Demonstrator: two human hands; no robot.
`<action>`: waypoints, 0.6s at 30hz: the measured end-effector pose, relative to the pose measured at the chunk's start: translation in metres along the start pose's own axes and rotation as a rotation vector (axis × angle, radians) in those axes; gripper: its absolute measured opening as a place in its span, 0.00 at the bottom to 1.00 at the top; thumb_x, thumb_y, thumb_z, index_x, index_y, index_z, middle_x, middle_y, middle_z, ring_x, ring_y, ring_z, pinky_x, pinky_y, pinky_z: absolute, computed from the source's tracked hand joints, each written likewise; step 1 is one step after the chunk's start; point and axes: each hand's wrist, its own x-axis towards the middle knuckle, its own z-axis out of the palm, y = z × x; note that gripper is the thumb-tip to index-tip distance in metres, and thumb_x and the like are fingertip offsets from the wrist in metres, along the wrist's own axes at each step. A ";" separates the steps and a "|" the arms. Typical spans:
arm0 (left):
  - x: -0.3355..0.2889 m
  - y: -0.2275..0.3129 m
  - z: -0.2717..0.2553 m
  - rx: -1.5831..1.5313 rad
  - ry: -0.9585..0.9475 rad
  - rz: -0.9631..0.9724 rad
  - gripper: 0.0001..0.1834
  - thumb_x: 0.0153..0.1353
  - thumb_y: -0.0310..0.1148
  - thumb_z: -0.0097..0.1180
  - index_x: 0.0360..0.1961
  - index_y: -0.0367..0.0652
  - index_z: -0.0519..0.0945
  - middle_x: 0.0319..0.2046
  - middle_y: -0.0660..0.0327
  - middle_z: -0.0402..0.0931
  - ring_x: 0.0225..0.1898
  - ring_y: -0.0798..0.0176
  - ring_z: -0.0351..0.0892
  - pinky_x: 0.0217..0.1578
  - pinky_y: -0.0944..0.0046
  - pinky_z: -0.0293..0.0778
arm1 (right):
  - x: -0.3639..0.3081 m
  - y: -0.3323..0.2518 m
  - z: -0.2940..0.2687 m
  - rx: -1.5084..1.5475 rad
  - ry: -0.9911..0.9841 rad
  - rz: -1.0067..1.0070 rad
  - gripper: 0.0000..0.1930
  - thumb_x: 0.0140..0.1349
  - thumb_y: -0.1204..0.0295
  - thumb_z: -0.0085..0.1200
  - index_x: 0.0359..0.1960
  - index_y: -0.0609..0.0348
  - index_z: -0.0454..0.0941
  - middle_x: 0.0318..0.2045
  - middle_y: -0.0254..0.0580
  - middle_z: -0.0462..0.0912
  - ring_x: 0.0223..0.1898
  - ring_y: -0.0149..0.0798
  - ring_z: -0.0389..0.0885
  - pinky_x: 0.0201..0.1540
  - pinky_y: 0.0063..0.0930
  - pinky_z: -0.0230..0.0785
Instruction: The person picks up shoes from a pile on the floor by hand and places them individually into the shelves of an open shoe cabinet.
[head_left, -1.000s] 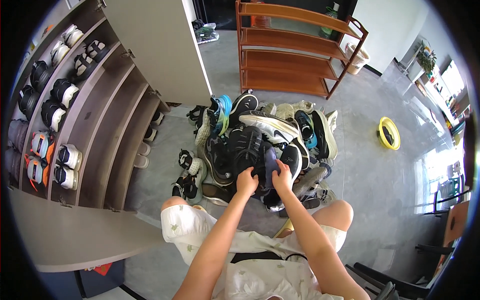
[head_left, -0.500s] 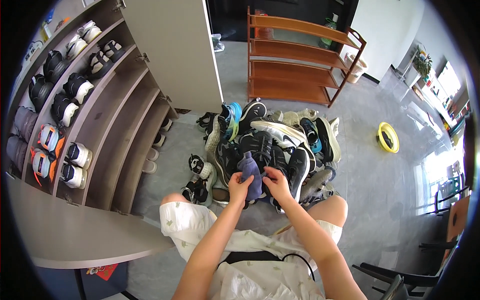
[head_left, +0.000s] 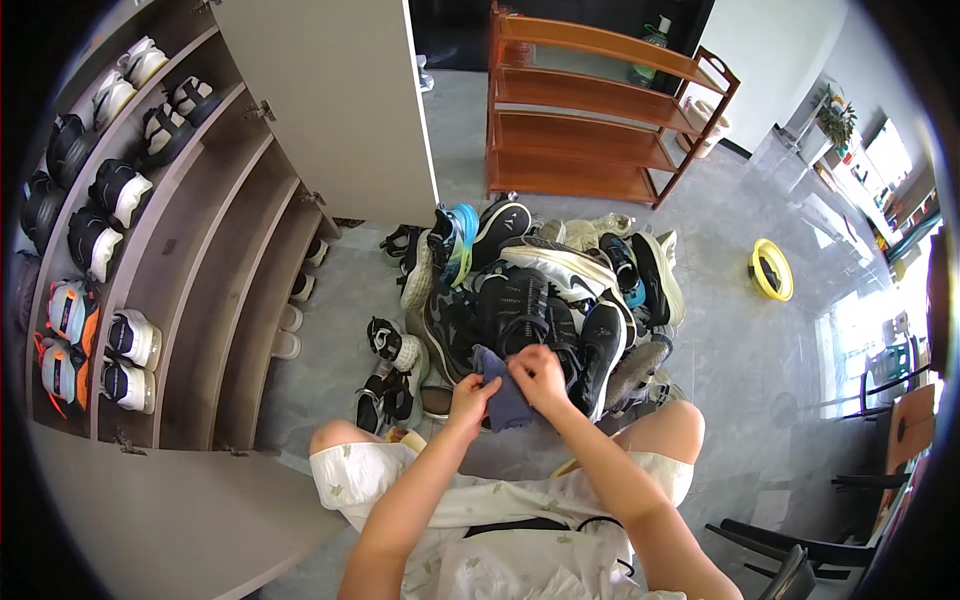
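A crumpled blue-purple cloth [head_left: 508, 408] hangs between my two hands, low over the near side of a shoe pile. My left hand [head_left: 470, 402] pinches its left edge, thumb on top. The fingers of my right hand [head_left: 538, 378] are closed at its upper right edge; the exact grip is partly hidden. Just beyond the hands lies a black shoe [head_left: 515, 305]. To its right are a black shoe with a white sole [head_left: 602, 345] and, farther back, a white and grey sneaker [head_left: 562, 268]. A blue and black sneaker [head_left: 456, 240] sits at the pile's far left.
On the left stands an open shoe cabinet [head_left: 190, 262] holding several pairs, its door [head_left: 325, 110] swung outward. A brown wooden rack [head_left: 585, 128] stands behind the pile. A yellow basin [head_left: 785, 270] with something dark inside rests on the floor at right. Black chair parts [head_left: 800, 548] show at lower right.
The cloth, bunched upright before, now hangs lower and spreads wider. My right hand has moved left onto its upper edge, and my left hand has come slightly nearer me. The view has shifted a little.
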 end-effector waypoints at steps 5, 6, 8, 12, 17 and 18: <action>0.015 -0.005 0.010 0.148 0.134 0.214 0.15 0.59 0.27 0.61 0.47 0.37 0.75 0.33 0.59 0.81 0.33 0.67 0.81 0.34 0.68 0.75 | 0.037 0.041 0.001 -0.324 0.182 0.351 0.42 0.48 0.69 0.64 0.67 0.47 0.57 0.58 0.61 0.64 0.52 0.61 0.73 0.53 0.46 0.69; 0.012 0.001 0.007 0.370 0.264 0.376 0.19 0.58 0.26 0.61 0.50 0.41 0.73 0.35 0.55 0.80 0.34 0.62 0.81 0.36 0.65 0.75 | 0.044 0.034 0.001 -0.317 0.112 0.382 0.39 0.48 0.72 0.62 0.65 0.46 0.62 0.57 0.59 0.68 0.52 0.61 0.74 0.52 0.46 0.71; 0.015 -0.001 0.006 0.549 0.352 0.685 0.34 0.54 0.22 0.57 0.63 0.53 0.64 0.42 0.46 0.76 0.38 0.45 0.79 0.39 0.53 0.73 | 0.051 0.058 -0.004 -0.352 0.080 0.219 0.28 0.47 0.77 0.57 0.55 0.49 0.75 0.47 0.51 0.78 0.46 0.55 0.79 0.49 0.42 0.73; -0.012 0.037 0.018 1.022 0.352 0.931 0.31 0.53 0.21 0.52 0.61 0.51 0.72 0.44 0.43 0.73 0.40 0.37 0.75 0.44 0.49 0.73 | 0.038 0.036 -0.019 -0.312 0.097 -0.093 0.23 0.44 0.80 0.55 0.47 0.54 0.80 0.40 0.48 0.82 0.43 0.53 0.80 0.47 0.40 0.74; -0.021 0.010 0.028 1.064 0.156 0.837 0.19 0.51 0.30 0.57 0.46 0.40 0.82 0.49 0.39 0.68 0.48 0.36 0.71 0.52 0.48 0.69 | 0.006 -0.025 -0.043 -0.371 0.016 -0.284 0.23 0.42 0.80 0.56 0.46 0.53 0.80 0.44 0.44 0.80 0.42 0.49 0.80 0.46 0.40 0.75; -0.029 0.007 0.040 1.071 0.162 0.845 0.19 0.52 0.33 0.58 0.45 0.39 0.81 0.49 0.39 0.68 0.48 0.36 0.71 0.51 0.48 0.70 | 0.002 -0.028 -0.048 -0.429 0.001 -0.324 0.24 0.42 0.79 0.56 0.46 0.52 0.80 0.45 0.44 0.80 0.41 0.49 0.80 0.45 0.39 0.75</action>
